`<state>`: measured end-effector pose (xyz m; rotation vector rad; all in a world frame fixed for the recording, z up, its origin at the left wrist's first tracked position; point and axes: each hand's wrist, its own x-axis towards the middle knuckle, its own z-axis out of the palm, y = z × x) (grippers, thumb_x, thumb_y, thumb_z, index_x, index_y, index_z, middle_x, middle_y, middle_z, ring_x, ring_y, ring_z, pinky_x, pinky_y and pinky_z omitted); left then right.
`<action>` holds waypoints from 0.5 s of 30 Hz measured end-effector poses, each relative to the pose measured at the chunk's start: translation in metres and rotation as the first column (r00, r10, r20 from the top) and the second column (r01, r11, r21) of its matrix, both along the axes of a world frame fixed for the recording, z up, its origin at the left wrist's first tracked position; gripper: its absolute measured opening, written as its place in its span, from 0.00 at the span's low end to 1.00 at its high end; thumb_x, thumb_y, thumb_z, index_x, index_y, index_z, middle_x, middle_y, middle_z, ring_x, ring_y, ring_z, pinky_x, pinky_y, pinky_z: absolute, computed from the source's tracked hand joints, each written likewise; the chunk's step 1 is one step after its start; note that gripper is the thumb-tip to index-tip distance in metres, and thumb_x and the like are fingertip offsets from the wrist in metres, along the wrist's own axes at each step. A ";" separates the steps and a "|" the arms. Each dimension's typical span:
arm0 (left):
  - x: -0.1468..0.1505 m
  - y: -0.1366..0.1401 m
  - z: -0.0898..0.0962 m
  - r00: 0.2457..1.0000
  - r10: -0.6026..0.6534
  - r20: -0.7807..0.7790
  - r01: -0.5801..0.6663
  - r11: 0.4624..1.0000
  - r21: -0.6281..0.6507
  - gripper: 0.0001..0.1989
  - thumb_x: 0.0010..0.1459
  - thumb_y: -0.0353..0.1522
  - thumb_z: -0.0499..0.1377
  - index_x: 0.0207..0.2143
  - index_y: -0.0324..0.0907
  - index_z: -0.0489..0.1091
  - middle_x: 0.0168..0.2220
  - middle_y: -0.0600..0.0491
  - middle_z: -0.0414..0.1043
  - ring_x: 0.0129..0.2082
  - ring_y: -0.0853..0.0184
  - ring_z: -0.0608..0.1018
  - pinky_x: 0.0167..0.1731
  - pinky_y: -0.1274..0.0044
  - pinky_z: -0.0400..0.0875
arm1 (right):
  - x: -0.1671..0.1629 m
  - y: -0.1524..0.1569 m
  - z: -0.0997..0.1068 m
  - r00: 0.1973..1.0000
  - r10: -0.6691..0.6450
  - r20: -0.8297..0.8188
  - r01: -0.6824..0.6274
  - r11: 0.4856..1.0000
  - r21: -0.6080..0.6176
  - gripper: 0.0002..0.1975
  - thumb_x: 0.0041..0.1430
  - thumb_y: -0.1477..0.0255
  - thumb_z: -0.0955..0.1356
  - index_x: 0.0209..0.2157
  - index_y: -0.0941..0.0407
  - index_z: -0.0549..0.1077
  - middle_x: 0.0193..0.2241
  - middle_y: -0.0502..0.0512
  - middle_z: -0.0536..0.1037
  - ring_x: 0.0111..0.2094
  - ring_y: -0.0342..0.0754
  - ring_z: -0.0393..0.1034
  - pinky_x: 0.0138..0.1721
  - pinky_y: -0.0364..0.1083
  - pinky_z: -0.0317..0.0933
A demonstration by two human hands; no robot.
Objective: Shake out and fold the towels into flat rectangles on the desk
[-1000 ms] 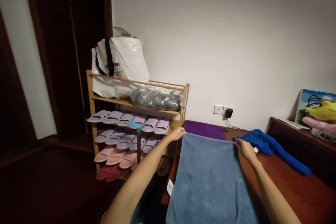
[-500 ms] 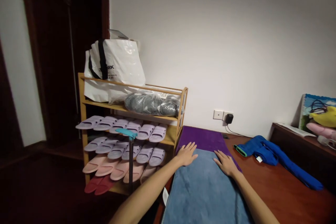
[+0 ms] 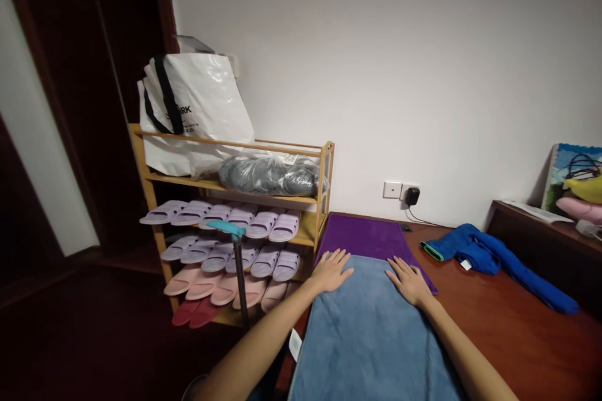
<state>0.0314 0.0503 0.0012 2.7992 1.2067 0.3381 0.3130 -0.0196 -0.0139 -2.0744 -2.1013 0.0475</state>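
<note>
A grey-blue towel (image 3: 371,332) lies flat along the table, its lower end running out of view and a white tag (image 3: 295,344) sticking out at its left edge. My left hand (image 3: 332,271) rests palm down on the towel's far left corner, fingers stretched out. On the far right corner lies my right hand (image 3: 408,282), also flat with fingers spread. Beyond the fingertips a purple cloth (image 3: 364,235) shows, partly under the blue towel. Neither hand grips the fabric.
Right of the towel, a rolled blue cloth (image 3: 489,254) lies on the reddish-brown table (image 3: 512,338). On the left stands a wooden shoe rack (image 3: 324,175) with several slippers and a white bag (image 3: 202,97). A teal-topped pole (image 3: 239,263) stands before it.
The camera view has tilted and shifted slightly, so the rack and table appear a little higher. Both hands stay flat on the towel's far corners.
</note>
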 end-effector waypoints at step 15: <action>-0.020 -0.073 0.004 1.000 -0.026 -0.004 0.026 1.000 0.013 0.31 0.65 0.48 0.37 0.64 0.42 0.49 0.65 0.47 0.46 0.65 0.59 0.49 0.60 0.61 0.41 | -0.017 -0.072 0.000 0.999 -0.005 -0.032 0.005 1.000 -0.006 0.35 0.60 0.47 0.47 0.63 0.50 0.52 0.64 0.52 0.48 0.65 0.48 0.38 0.62 0.55 0.37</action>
